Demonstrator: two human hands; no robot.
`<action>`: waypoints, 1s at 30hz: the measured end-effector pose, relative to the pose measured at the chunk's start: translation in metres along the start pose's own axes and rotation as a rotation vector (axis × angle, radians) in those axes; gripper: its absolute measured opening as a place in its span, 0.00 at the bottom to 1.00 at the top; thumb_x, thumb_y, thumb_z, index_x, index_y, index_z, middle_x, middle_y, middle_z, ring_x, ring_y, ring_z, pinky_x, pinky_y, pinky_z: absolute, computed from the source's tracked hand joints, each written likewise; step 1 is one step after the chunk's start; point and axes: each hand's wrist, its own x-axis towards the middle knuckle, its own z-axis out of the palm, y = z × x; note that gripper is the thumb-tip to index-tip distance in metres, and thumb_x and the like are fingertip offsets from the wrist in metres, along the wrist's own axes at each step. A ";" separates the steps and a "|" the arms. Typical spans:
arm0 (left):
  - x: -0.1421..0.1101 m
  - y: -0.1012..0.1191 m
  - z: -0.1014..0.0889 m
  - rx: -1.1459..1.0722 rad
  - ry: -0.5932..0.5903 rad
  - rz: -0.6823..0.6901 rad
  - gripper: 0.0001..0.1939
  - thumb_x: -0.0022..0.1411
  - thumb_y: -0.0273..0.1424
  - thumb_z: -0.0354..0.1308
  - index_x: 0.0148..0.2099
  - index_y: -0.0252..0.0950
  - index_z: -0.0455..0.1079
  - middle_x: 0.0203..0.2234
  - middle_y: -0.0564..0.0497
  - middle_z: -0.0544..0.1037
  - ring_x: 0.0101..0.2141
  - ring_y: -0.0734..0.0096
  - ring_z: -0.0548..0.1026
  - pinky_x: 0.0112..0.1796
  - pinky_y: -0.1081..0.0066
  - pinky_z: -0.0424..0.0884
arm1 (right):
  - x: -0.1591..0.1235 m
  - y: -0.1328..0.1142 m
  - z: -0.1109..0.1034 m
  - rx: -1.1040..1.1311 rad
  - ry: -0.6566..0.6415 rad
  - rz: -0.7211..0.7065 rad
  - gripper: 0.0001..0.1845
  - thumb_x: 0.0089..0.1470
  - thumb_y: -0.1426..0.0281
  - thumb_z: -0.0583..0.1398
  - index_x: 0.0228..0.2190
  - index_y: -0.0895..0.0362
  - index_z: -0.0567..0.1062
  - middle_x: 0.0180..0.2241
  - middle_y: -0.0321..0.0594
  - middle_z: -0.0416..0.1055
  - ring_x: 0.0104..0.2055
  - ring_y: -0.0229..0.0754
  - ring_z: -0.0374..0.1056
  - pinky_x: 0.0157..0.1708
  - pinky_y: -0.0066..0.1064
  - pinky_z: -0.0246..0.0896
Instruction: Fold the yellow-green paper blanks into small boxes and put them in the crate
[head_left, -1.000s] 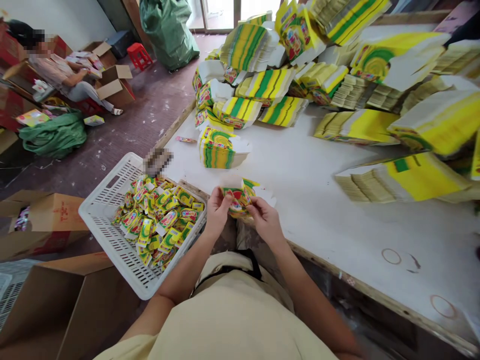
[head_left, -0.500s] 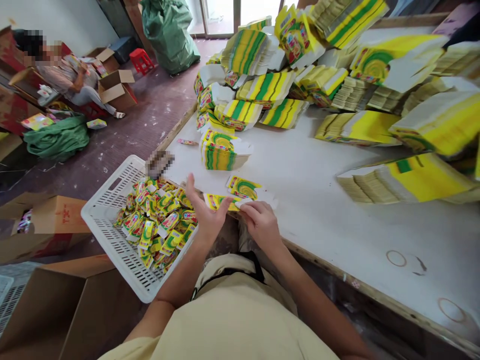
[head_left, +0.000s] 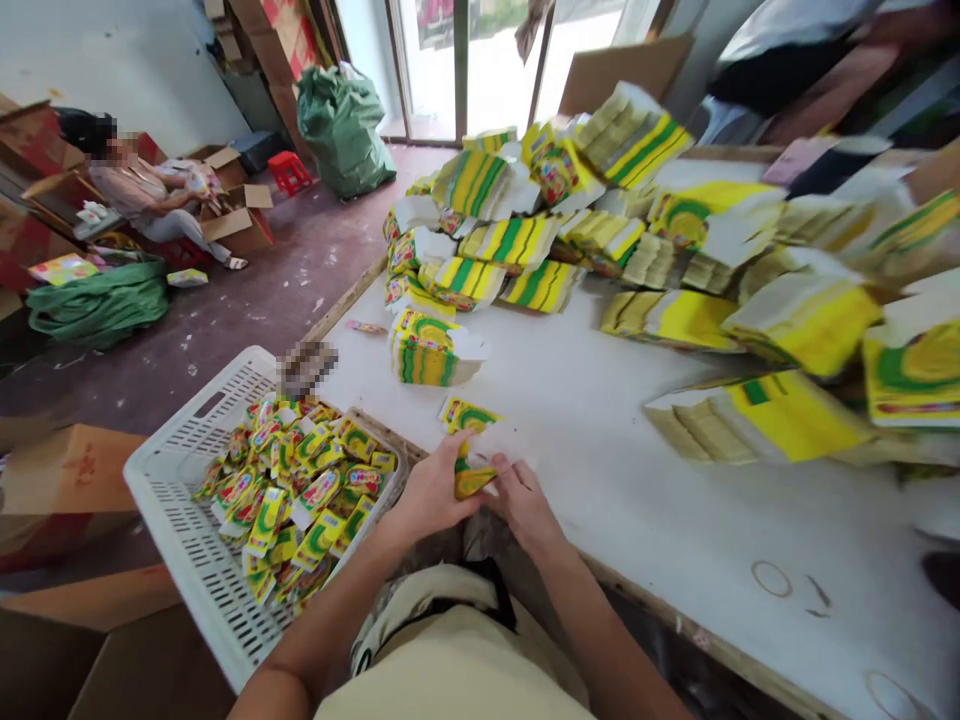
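Between my hands, over the table's near edge, is a yellow-green printed carton, partly hidden by my fingers. My left hand is closed round its left side. Thumb and fingers of my right hand pinch its right end. Just beyond, another small printed carton lies flat on the white table. Farther back stands a short stack of cartons. To my left a white plastic basket holds many small folded cartons.
Bundles of flat cartons crowd the far side of the table, with another stack at right. Open cardboard boxes stand on the floor at left. A seated person handles packages near a green sack. Another person's arm shows at upper right.
My left hand, spread half a second ago, has closed on the carton that my right hand holds. The view has tilted up, showing more of the doorway and the person at upper right.
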 end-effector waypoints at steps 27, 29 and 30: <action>-0.013 -0.026 -0.001 -0.060 0.383 -0.110 0.31 0.51 0.44 0.66 0.55 0.37 0.66 0.44 0.44 0.70 0.46 0.53 0.71 0.48 0.52 0.70 | -0.005 0.019 -0.018 -0.704 -0.126 -0.585 0.23 0.64 0.68 0.55 0.59 0.53 0.66 0.64 0.51 0.58 0.67 0.51 0.53 0.62 0.47 0.57; -0.013 -0.023 -0.002 -0.132 0.399 -0.124 0.32 0.54 0.45 0.63 0.57 0.37 0.65 0.45 0.43 0.70 0.47 0.54 0.71 0.49 0.53 0.69 | -0.006 0.017 -0.016 -0.737 -0.111 -0.606 0.20 0.65 0.71 0.51 0.57 0.52 0.69 0.62 0.50 0.58 0.66 0.49 0.55 0.61 0.46 0.59; -0.013 -0.022 -0.002 -0.169 0.412 -0.133 0.31 0.57 0.45 0.61 0.59 0.37 0.63 0.45 0.43 0.70 0.47 0.55 0.71 0.49 0.54 0.69 | -0.006 0.016 -0.016 -0.745 -0.096 -0.614 0.20 0.65 0.71 0.51 0.55 0.51 0.70 0.61 0.51 0.60 0.65 0.48 0.57 0.60 0.45 0.60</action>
